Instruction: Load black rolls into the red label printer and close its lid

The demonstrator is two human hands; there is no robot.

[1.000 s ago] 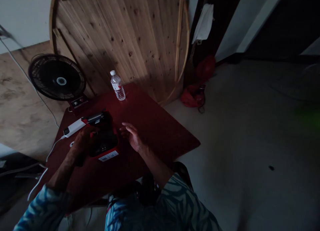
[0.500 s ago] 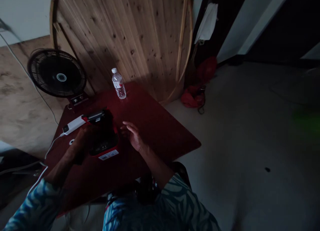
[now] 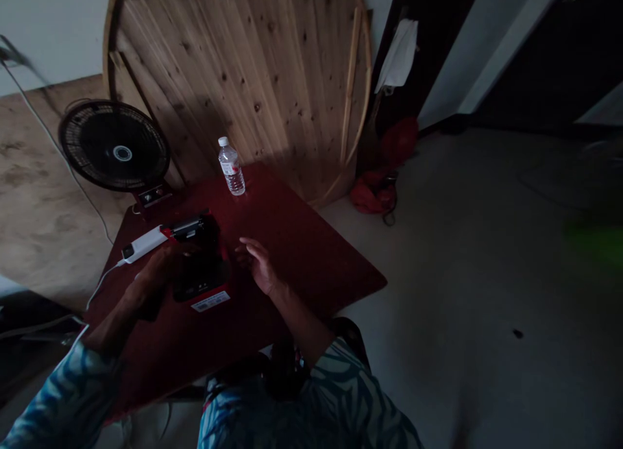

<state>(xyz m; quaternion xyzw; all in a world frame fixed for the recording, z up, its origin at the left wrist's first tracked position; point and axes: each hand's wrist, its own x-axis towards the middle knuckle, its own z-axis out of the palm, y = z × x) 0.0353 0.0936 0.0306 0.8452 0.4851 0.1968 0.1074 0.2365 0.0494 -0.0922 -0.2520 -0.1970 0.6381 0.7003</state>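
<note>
Dim room, pale bare floor (image 3: 487,274), white wall (image 3: 48,27) upper left, 1 large round wooden panel (image 3: 243,79) leaning upright against it, dark red table (image 3: 311,254) in front, 1 black fan (image 3: 117,152) at the tabletop's far left corner, red bag (image 3: 372,193) on floor beside the panel, white cloth (image 3: 399,56) hanging on dark door frame.

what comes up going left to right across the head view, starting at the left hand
left hand → black and red device → right hand → red bag on the floor; the water bottle is left out, as it overlaps the device and the right hand
</note>
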